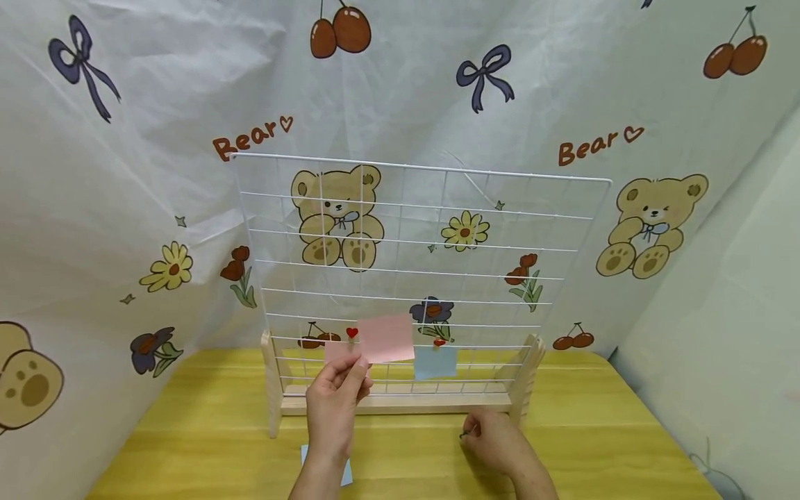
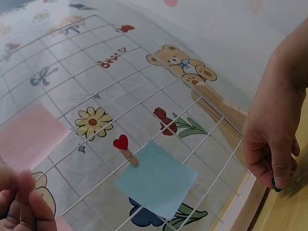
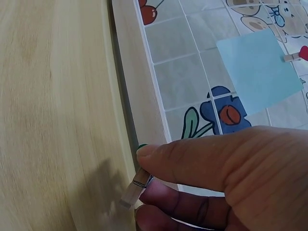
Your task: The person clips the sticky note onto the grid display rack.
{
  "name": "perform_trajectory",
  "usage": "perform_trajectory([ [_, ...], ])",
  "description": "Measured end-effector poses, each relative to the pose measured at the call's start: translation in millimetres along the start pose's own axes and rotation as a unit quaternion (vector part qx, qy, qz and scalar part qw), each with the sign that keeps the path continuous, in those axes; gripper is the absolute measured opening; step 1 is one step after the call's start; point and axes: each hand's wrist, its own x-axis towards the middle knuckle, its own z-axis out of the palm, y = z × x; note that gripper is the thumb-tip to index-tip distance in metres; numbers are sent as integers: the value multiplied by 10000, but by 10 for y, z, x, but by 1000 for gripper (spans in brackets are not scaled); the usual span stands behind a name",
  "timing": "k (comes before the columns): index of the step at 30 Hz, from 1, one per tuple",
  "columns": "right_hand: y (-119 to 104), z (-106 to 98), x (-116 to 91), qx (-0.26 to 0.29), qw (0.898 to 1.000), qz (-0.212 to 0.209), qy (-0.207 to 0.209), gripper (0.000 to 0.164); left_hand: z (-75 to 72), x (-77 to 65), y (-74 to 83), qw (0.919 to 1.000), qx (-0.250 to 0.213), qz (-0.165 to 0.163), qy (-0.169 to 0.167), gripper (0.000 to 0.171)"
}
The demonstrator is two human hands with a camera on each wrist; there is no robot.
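Observation:
My left hand (image 1: 334, 399) pinches a pink paper note (image 1: 387, 338) by its lower left corner, in front of a white wire grid (image 1: 400, 262). Low over the table, my right hand (image 1: 496, 441) holds a small wooden clothespin (image 3: 136, 187) between thumb and fingers; a bit of green shows at its covered end. A light blue note (image 2: 156, 180) hangs on the grid from a clothespin with a red heart (image 2: 121, 143). Left of it hangs another pink note (image 1: 336, 351), partly hidden by my left hand, under a second red heart clothespin (image 1: 352, 333).
The grid stands in a wooden base (image 1: 400, 403) on a yellow wood-grain table (image 1: 206, 423). Another light blue note (image 1: 346, 474) lies on the table, mostly behind my left forearm. Behind the grid hangs a white cloth (image 1: 400, 90) printed with bears, bows and cherries.

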Motion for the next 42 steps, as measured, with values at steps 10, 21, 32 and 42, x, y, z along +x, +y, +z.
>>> perform_trajectory([
  [10, -22, -18, -36, 112, 9999, -21, -85, 16, 112, 85, -22, 9996, -284, -48, -85, 27],
  [21, -16, -53, -47, 105, 9999, 58, -48, 16, 231, 159, -82, 9991, -357, 34, -213, 27],
  [32, -37, -44, -4, 152, 9998, -138, 59, 13, 265, 201, -95, 9995, -207, 163, -191, 24],
  [42, -60, -37, 43, 20, 9985, -293, 457, 16, 261, 239, -128, 9993, -264, 141, -209, 27],
])
